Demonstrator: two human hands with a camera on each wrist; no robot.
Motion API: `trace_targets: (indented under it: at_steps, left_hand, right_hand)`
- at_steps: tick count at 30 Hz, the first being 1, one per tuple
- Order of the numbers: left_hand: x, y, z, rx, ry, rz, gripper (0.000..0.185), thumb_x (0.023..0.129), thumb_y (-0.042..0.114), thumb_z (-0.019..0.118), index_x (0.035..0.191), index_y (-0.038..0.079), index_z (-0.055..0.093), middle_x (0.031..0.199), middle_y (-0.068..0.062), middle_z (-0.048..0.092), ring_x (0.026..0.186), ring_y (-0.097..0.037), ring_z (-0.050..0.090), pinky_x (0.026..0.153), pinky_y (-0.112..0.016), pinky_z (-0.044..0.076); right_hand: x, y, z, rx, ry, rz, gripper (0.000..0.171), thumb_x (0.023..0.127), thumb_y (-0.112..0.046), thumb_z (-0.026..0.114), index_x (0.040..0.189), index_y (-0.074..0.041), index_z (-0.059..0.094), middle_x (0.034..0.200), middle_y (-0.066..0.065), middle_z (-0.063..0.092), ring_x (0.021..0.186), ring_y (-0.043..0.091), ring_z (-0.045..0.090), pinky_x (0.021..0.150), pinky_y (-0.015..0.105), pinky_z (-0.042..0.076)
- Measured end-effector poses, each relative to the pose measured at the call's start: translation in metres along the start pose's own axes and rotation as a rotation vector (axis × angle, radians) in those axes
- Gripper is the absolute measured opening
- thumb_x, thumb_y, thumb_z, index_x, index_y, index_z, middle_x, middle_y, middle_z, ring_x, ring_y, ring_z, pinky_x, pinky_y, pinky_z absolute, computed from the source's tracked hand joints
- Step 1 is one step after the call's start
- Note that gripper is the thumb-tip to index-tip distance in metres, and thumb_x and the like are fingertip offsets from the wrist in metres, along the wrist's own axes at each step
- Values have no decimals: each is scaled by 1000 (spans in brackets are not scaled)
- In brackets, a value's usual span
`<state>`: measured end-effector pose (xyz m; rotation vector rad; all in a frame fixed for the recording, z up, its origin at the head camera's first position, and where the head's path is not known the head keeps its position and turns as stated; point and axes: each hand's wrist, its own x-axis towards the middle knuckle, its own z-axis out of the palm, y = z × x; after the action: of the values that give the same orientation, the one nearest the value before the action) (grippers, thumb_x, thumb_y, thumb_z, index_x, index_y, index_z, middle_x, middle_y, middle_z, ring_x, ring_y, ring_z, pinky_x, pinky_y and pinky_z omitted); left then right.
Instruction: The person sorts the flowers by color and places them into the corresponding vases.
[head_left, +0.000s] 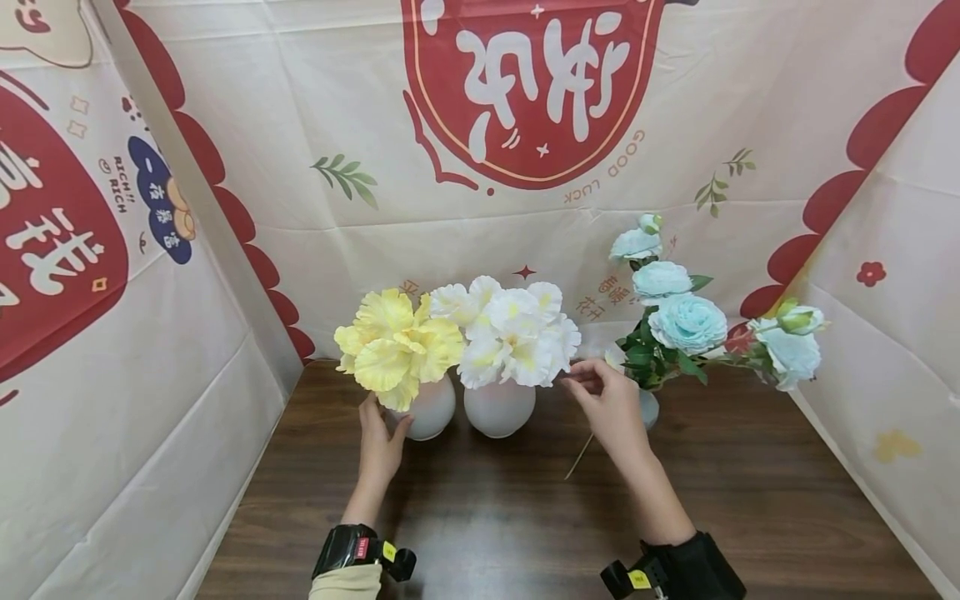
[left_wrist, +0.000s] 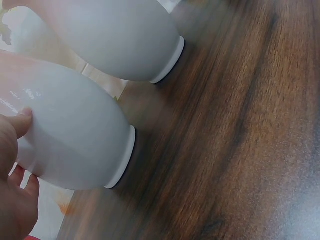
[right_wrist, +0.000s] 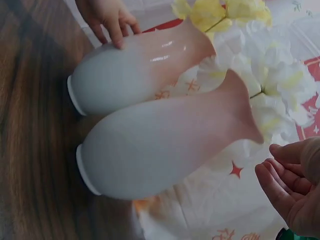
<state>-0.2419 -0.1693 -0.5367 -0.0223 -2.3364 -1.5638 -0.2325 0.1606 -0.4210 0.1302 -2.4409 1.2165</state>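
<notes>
My left hand (head_left: 381, 446) holds the side of the left vase (head_left: 433, 410), thumb on the near side, fingers around the far side. The vase is white, pink toward its flared rim, and carries yellow flowers (head_left: 397, 343). Beside it stands a matching vase (head_left: 500, 412) with white flowers (head_left: 517, 333). Over at the right edge of those petals is my right hand (head_left: 613, 410). In the right wrist view its fingers (right_wrist: 274, 186) are loosely bent near the second vase's rim, with nothing seen between them. Whether they touch a petal, I cannot tell.
Pale blue flowers (head_left: 686, 323) with green leaves stand in another vase (head_left: 648, 408) at the right, partly behind my right hand. A thin stem (head_left: 579, 457) shows against the brown table (head_left: 487, 517) near that hand. Printed cloth walls (head_left: 465, 225) enclose the back and sides.
</notes>
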Motion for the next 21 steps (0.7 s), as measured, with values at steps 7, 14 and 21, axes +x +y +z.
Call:
trace_targets:
  at_steps: [7,14,21]
  left_hand:
    - [0,1,0,4,-2,-3,74,96,6,63,155,-1,18,150,-27,24,145,-42,30,119,-55,29]
    - [0,1,1,9,11,16,73,96,5,63,153,-2,20,148,-28,27,142,-45,32,117,-58,30]
    - [0,-1,1,20,18,18,72,96,6,63,153,-3,20,147,-28,27,142,-46,32,116,-58,31]
  right_hand:
    - [-3,21,-1,-55,19,0,11,88,-12,76,94,-5,71,85,10,75,72,12,64,62,15,49]
    - [-9,42,2,-105,-26,72,14,90,-12,73,97,-1,70,87,14,74,75,19,67,64,17,48]
    - [-17,66,6,-158,-47,143,18,92,-17,72,96,0,71,87,16,75,77,24,71,66,25,51]
